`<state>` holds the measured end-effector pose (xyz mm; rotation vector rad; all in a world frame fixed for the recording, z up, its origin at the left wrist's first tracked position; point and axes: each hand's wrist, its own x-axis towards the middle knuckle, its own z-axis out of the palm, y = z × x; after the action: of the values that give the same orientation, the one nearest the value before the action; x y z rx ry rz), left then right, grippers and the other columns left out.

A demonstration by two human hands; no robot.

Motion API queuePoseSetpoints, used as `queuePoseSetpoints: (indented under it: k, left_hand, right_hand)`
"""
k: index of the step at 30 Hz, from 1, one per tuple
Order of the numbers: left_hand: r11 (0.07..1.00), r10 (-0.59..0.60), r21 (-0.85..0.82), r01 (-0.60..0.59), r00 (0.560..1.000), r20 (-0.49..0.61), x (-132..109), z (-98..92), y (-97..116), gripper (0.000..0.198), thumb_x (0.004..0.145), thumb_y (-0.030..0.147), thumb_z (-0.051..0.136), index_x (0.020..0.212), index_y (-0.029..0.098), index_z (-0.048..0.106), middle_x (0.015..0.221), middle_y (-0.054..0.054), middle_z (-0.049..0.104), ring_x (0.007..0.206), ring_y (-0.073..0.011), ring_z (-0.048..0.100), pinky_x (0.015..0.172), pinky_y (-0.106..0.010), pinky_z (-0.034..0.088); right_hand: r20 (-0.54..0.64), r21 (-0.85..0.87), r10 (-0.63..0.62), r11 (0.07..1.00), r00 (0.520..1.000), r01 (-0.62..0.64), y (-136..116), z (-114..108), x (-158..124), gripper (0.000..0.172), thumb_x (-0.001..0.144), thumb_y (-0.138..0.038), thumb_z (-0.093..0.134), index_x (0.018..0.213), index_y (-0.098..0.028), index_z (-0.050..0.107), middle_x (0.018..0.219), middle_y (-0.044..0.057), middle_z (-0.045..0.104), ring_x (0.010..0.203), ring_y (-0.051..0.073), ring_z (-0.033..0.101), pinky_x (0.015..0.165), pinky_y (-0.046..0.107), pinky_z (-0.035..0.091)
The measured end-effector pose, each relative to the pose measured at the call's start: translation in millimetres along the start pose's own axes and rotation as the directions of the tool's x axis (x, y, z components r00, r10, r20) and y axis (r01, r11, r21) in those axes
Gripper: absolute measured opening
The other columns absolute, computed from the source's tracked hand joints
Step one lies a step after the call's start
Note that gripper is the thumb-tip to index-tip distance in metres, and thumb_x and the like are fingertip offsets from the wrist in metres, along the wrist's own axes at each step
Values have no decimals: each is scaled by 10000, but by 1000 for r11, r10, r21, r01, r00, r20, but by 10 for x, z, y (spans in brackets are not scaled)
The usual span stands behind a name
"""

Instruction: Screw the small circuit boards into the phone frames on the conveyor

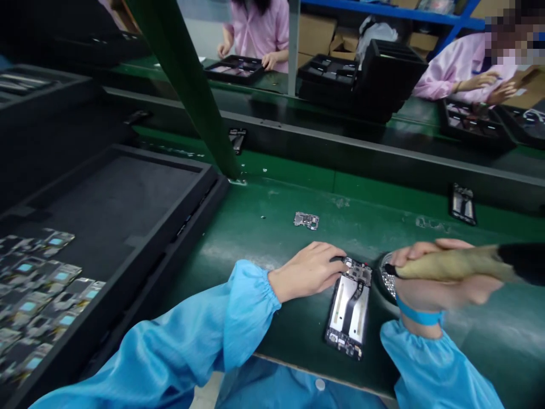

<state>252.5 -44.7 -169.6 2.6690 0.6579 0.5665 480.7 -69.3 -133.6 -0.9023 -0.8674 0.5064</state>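
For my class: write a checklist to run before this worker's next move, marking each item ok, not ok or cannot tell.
1. Opened smartphone lying on green bench: ok.
2. Left hand's grip at smartphone's upper end: ok.
3. Right hand's grip around tan-handled tool: ok.
4. Tool tip over smartphone: not ok; it shows by the round dish.
5. Dish contents identified: cannot tell; partly hidden.
6. Loose circuit board apart from smartphone: ok.

Opened phones [349, 309] and circuit boards [306, 220] show an electronics workshop.

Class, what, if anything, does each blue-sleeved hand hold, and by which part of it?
The right hand holds a tool by its yellowish body; the left hand touches the opened smartphone at its upper left edge, grip unclear.
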Motion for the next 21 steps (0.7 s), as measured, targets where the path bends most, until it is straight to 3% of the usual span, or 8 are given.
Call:
queuePoseSetpoints:
  k: [4,6,21]
  left_hand:
    - [1000,-22,-1,22,1000,1,19,9,8,249,1104,286,589,1291,208,734,1388,-109,694,1271,-278,656,1114,-437,520]
    - [1000,-19,3,19,1000,-4,24,21,8,243,1099,294,600,1273,206,746,1374,-107,697,1259,-283,656,1103,-438,524]
    - [1000,-26,6,26,1000,11,30,-1,14,218,1079,292,638,1239,204,756,1355,-105,704,1238,-275,665,1092,-431,525]
  right_hand:
    - [159,30,25,999,987,-30,43,309,-166,575,864,-799,545,997,-245,627,602,-27,594,406,184,536,393,330,455]
    - [185,14,34,999,982,-37,85,389,-211,580,849,-799,591,993,-238,619,604,-35,601,401,180,541,394,325,461]
    - [186,-10,-7,1000,982,9,226,365,-276,601,861,-803,604,996,-219,630,607,-27,610,400,172,547,396,304,451]
